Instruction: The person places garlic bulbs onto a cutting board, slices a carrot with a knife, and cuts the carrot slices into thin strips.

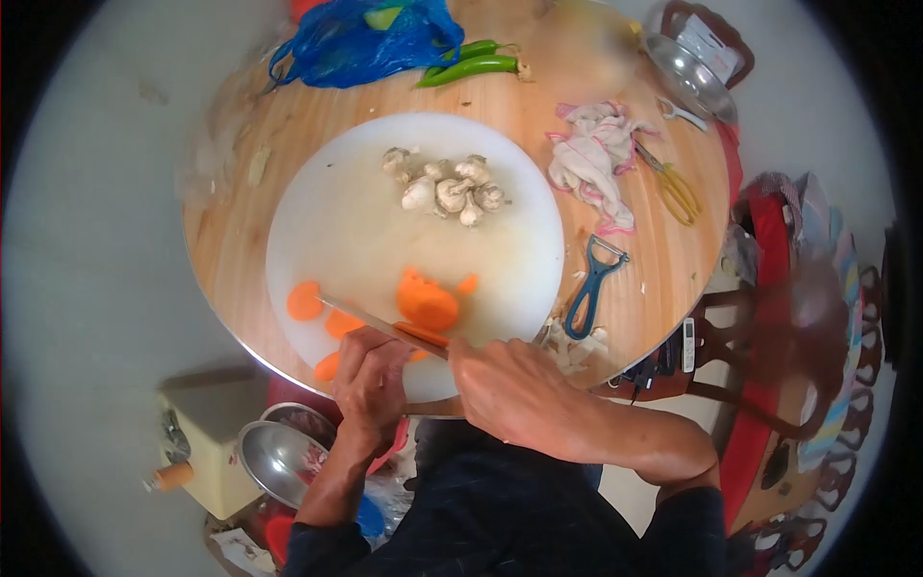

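Observation:
My right hand (510, 389) is wrapped around the handle of a kitchen knife. The knife's blade (375, 323) points left across a round white cutting board (317, 212), close to its near edge. Curled beside the blade, the fingers of my left hand (371, 377) press on a carrot, which they mostly hide. An orange carrot slice (421, 335) stands against the blade's far side. More cut carrot (428, 303) lies just beyond, and flat slices (305, 301) are scattered to the left. A pile of pale bulbs (454, 195), which look like garlic, sits at the back of the board.
On the round wooden table (663, 279) lie a blue peeler (594, 288), pale peelings (577, 348), yellow-handled scissors (670, 185) and a crumpled cloth (596, 159). Green peppers (476, 67) and a blue plastic bag (370, 43) are at the far side. A metal bowl (687, 77) stands far right.

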